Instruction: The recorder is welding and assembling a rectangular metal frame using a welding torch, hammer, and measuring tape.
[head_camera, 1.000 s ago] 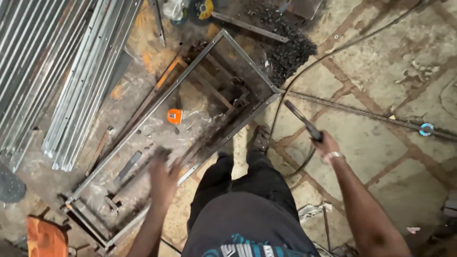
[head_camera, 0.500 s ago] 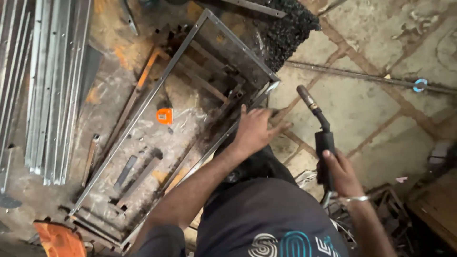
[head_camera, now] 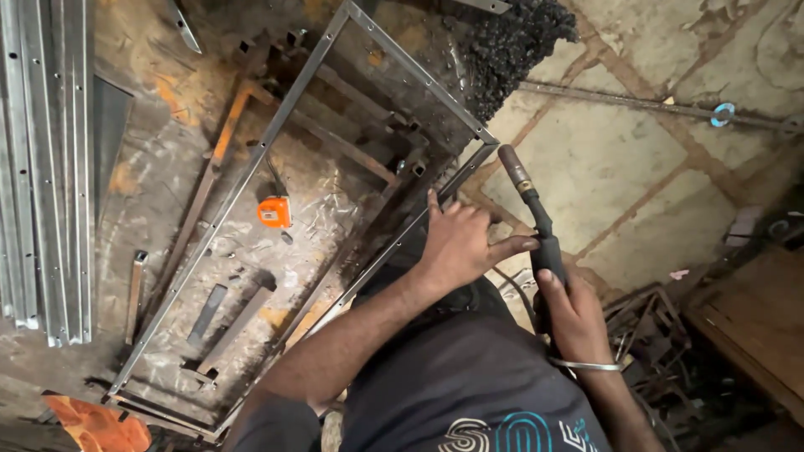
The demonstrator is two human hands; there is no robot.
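Stained workshop floor (head_camera: 151,192) carries a long steel frame (head_camera: 276,142) lying flat, its near rail pinned by the open left hand (head_camera: 456,243) (fingers spread) while the right hand (head_camera: 574,314) grips a welding torch (head_camera: 528,197) aimed at the corner

Light was uneven: the stone floor (head_camera: 603,167) in the upper right of the frame lay brightest, in soft daylight without hard shadows, while the lower right corner sank into near black. The scratched metal plate (head_camera: 318,218) at centre left gave off a dull sheen, and the steel strips (head_camera: 42,167) along the left edge caught pale highlights. Focus held well across the middle, on the left hand (head_camera: 456,243) and welding torch (head_camera: 532,209). Straight lines bowed slightly toward the frame edges, and the dark shirt at the bottom looked soft.
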